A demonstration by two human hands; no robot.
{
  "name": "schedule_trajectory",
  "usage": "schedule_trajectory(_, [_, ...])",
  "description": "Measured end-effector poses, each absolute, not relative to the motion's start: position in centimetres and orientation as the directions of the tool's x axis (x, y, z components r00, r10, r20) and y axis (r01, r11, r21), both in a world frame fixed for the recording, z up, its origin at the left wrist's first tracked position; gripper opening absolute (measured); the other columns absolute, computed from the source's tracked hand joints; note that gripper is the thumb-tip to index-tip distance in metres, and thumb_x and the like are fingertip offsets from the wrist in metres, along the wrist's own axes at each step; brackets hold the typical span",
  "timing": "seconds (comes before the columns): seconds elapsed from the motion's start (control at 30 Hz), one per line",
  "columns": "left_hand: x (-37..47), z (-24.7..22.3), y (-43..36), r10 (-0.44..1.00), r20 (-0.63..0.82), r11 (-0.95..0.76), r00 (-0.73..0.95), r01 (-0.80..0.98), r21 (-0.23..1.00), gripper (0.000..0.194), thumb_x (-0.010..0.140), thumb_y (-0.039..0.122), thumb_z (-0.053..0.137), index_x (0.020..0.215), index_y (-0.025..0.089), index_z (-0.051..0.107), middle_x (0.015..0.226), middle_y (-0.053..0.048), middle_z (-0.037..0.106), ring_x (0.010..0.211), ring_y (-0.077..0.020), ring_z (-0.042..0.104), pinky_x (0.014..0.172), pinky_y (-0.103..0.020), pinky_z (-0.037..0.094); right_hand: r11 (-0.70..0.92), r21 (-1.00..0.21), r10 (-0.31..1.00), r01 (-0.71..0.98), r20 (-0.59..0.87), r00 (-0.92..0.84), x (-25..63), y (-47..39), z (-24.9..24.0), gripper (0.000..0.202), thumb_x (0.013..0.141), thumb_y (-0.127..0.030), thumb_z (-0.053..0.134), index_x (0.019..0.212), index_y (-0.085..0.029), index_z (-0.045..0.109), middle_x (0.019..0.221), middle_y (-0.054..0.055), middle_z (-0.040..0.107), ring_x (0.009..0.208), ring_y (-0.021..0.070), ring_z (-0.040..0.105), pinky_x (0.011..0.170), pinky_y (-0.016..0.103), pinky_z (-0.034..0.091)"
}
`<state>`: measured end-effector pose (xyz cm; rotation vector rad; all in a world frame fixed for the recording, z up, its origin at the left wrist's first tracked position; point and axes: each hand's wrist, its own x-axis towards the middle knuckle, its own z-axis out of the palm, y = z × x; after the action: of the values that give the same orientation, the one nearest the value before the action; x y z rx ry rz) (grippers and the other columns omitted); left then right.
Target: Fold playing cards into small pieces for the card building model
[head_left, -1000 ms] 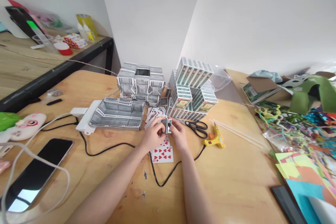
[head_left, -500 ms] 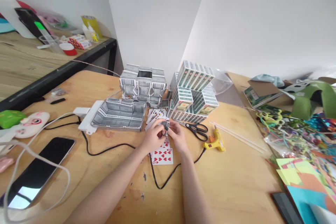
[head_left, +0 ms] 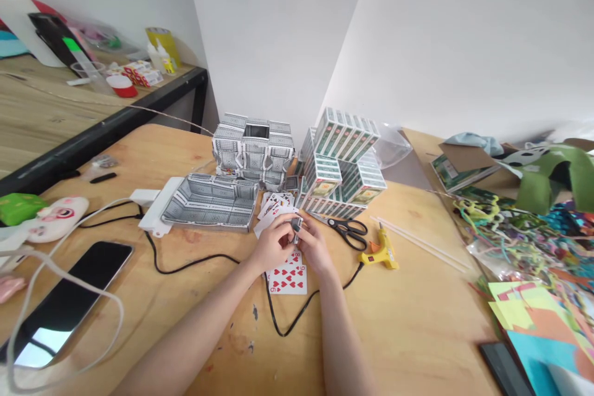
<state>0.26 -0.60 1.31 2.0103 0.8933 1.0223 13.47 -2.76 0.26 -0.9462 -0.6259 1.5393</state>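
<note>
The wooden table (head_left: 417, 272) carried the stacked card boxes (head_left: 343, 164) and a grey structure of patterned cards (head_left: 253, 148) behind the hands. A black cable (head_left: 195, 263) ran beneath both forearms. Scissors (head_left: 348, 229) and a yellow glue gun (head_left: 380, 250) lay just right. The left hand (head_left: 271, 244) and right hand (head_left: 313, 246) were both pinched shut on a folded card (head_left: 297, 226), above the nine of hearts (head_left: 288, 275).

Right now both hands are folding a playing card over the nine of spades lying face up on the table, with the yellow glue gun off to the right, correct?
Not quite: the head view shows the face-up card is the nine of hearts, not spades. Both hands, left hand and right hand, hold a folded playing card; the yellow glue gun lies right.
</note>
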Motion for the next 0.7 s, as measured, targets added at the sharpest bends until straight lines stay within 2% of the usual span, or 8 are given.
schedule_trajectory(0.13, [0.0, 1.6, -0.8, 0.801, 0.358, -0.503, 0.479, 0.216, 0.837, 0.017, 0.063, 0.002, 0.048, 0.063, 0.018, 0.043, 0.121, -0.008, 0.051, 0.101, -0.0212, 0.054, 0.075, -0.034, 0.049, -0.159, -0.835, 0.976, -0.526, -0.214, 0.043, 13.5, -2.8, 0.2, 0.053, 0.062, -0.024, 0.072, 0.111, -0.024, 0.053, 0.094, 0.003, 0.065, 0.075, 0.0172, 0.062, 0.066, 0.029, 0.050])
schedule_trajectory(0.27, [-0.1, 1.6, -0.7, 0.821, 0.309, -0.400, 0.481, 0.098, 0.911, 0.013, 0.063, 0.005, 0.049, 0.066, 0.017, 0.046, 0.126, -0.011, 0.046, 0.093, -0.0204, 0.057, 0.070, -0.033, 0.051, -0.068, -0.865, 0.980, -0.497, -0.150, 0.127, 13.5, -2.6, -0.1, 0.059, 0.058, -0.022, 0.075, 0.113, -0.023, 0.052, 0.101, 0.004, 0.064, 0.087, 0.0196, 0.062, 0.076, 0.033, 0.050])
schedule_trajectory(0.37, [0.2, 0.9, -0.3, 0.888, 0.224, -0.223, 0.402, -0.048, 0.974, 0.012, 0.071, 0.013, 0.049, 0.082, 0.017, 0.050, 0.119, -0.010, 0.049, 0.076, -0.0146, 0.060, 0.064, -0.032, 0.053, 0.032, -0.898, 0.972, -0.439, -0.074, 0.223, 13.7, -2.6, -0.2, 0.066, 0.055, -0.019, 0.076, 0.114, -0.026, 0.049, 0.107, 0.004, 0.061, 0.095, 0.0199, 0.060, 0.085, 0.036, 0.047])
schedule_trajectory(0.47, [0.5, 0.3, 0.2, 0.931, 0.021, 0.035, 0.364, -0.147, 0.988, 0.015, 0.079, 0.029, 0.049, 0.090, 0.019, 0.048, 0.093, -0.004, 0.058, 0.067, -0.0145, 0.061, 0.059, -0.034, 0.055, 0.098, -0.922, 0.964, -0.375, -0.006, 0.267, 13.9, -2.6, 0.0, 0.071, 0.053, -0.015, 0.077, 0.115, -0.028, 0.046, 0.110, 0.004, 0.059, 0.099, 0.0198, 0.058, 0.086, 0.036, 0.047])
schedule_trajectory(0.57, [0.5, 0.3, 0.7, 0.894, -0.102, 0.199, 0.437, -0.182, 0.963, 0.026, 0.077, 0.038, 0.055, 0.095, 0.020, 0.048, 0.091, -0.003, 0.058, 0.076, -0.0176, 0.062, 0.060, -0.036, 0.056, 0.115, -0.935, 0.975, -0.336, 0.043, 0.216, 13.8, -2.8, 0.2, 0.066, 0.053, -0.014, 0.076, 0.112, -0.029, 0.048, 0.108, 0.003, 0.058, 0.095, 0.0189, 0.057, 0.080, 0.033, 0.049])
schedule_trajectory(0.7, [-0.1, 0.7, 1.2, 0.837, -0.131, 0.240, 0.532, -0.140, 0.961, 0.033, 0.071, 0.035, 0.064, 0.097, 0.019, 0.052, 0.105, -0.006, 0.058, 0.097, -0.0221, 0.058, 0.067, -0.033, 0.055, 0.097, -0.961, 0.985, -0.260, 0.055, 0.165, 13.5, -2.8, 0.1, 0.059, 0.053, -0.013, 0.074, 0.106, -0.027, 0.052, 0.107, 0.002, 0.057, 0.093, 0.0191, 0.057, 0.080, 0.032, 0.049])
